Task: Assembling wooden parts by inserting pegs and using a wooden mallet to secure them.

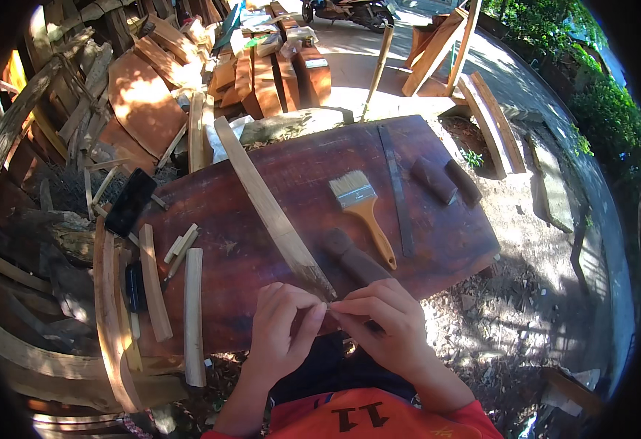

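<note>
Close to my body at the table's near edge, my left hand (285, 325) and my right hand (385, 322) meet fingertip to fingertip. Both are closed in a pinch; what lies between the fingers is too small to make out. Just beyond the fingertips ends a long pale wooden strip (265, 205), which runs away across the dark reddish-brown table (218, 197). A dark brown roll (355, 257) lies beside the strip, its near end by my right hand. Farther right rests a wide paintbrush (371, 219) with a wooden handle and pale bristles.
A dark flat ruler-like bar (395, 190) and two brown rolls (434, 181) lie on the right. Short wooden pieces (194, 314) and a black phone (131, 203) are at the left edge. Piled timber (144, 95) stands beyond; a motorbike (353, 11) is at the far side.
</note>
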`<state>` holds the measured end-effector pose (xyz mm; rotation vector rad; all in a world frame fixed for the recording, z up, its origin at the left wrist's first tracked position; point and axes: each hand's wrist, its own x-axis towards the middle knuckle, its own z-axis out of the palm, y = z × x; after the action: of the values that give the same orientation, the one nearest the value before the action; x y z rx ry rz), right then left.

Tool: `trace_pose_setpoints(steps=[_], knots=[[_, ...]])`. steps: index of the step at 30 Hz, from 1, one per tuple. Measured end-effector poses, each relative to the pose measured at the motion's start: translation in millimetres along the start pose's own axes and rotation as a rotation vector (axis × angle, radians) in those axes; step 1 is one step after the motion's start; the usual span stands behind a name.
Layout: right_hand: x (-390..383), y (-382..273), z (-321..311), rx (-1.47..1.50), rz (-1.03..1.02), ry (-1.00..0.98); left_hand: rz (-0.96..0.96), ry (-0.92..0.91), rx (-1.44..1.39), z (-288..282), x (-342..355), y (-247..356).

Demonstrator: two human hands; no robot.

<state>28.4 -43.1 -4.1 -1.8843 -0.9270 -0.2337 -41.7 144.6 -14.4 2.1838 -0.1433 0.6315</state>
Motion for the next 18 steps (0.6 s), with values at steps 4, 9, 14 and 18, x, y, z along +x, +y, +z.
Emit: trace_pose_setpoints(steps=[4,9,14,18], knots=[[-0.3,1.4,-0.3,-0.008,0.026,-0.011,-0.021,0.094,-0.048,5.1,-2.4,-0.6],[-0.4,4.6,0.3,-0.009,-0.028,0.032,-0.097,0.094,-0.113,6.6,-6.1,-1.0],[-3.1,6.0,2.9,0.003,0.002,-0.008,-0.060,0.083,-0.113,4.9,-10.8,-0.6],[-6.2,7.3,5.4,0.098,0.058,-0.049,-0.149,0.078,-0.245,6.9,-16.4,0.0]])
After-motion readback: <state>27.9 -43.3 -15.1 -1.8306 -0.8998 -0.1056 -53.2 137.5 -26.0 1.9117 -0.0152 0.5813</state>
